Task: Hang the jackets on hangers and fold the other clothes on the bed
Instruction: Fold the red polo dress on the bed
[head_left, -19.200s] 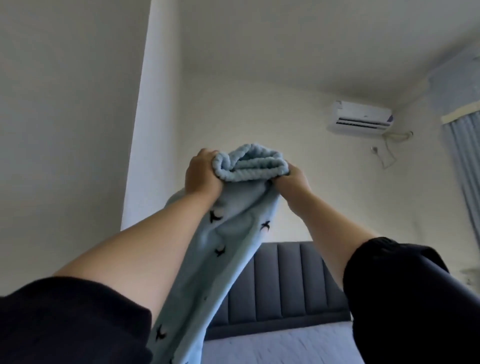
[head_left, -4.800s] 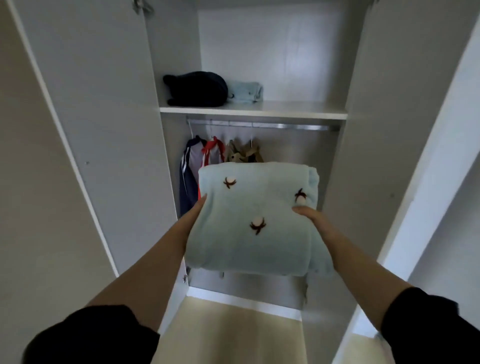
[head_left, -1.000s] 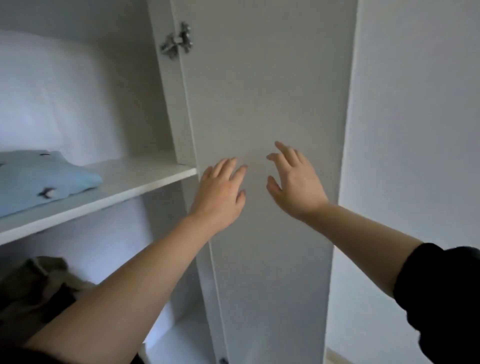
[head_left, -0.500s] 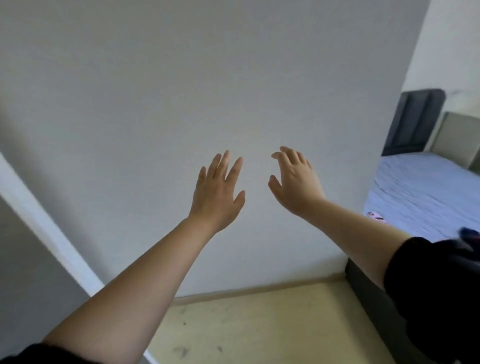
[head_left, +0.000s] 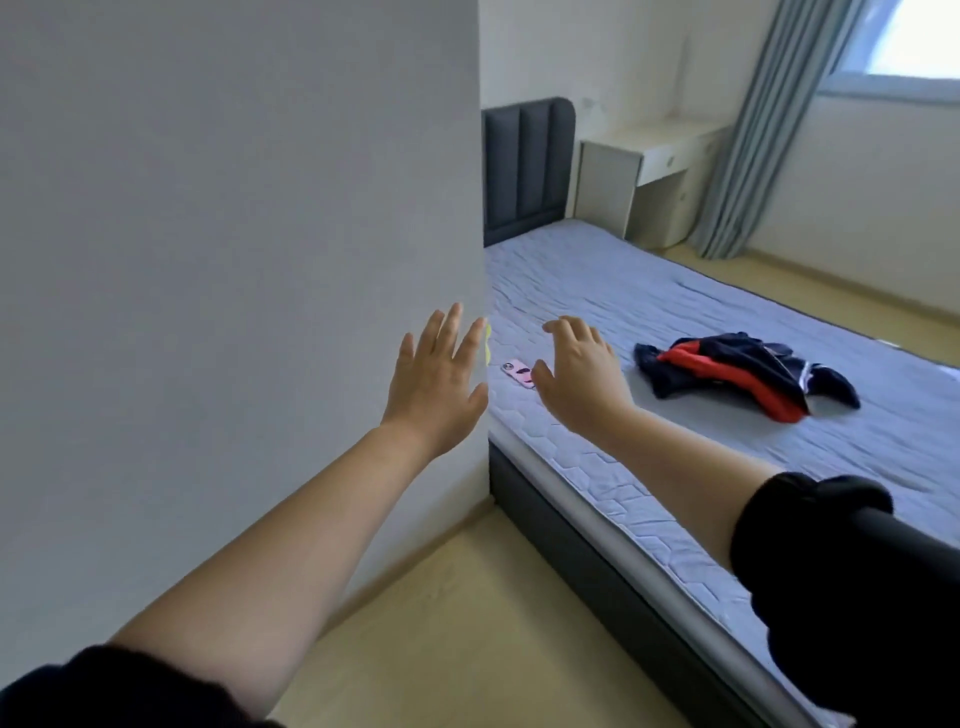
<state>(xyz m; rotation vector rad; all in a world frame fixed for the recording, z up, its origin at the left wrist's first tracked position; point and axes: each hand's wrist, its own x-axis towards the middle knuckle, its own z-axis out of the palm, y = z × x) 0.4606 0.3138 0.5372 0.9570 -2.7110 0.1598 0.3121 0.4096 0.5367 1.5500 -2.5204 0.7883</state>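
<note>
View has swung onto bed (head_left: 675, 291) holding jacket (head_left: 727, 374); left hand (head_left: 435, 387), right hand (head_left: 582, 387) uncurled, empty

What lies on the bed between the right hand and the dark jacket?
Nothing: in the head view only bare mattress separates the right hand from the jacket.

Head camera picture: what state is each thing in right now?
Left hand: open, fingers spread, empty.
Right hand: open, fingers loosely bent, empty.
Navy, red and white garment: crumpled on the grey quilted bed, not folded.
Pink phone: lying flat on the bed.
Blue-grey curtain: pulled aside, gathered.
</note>
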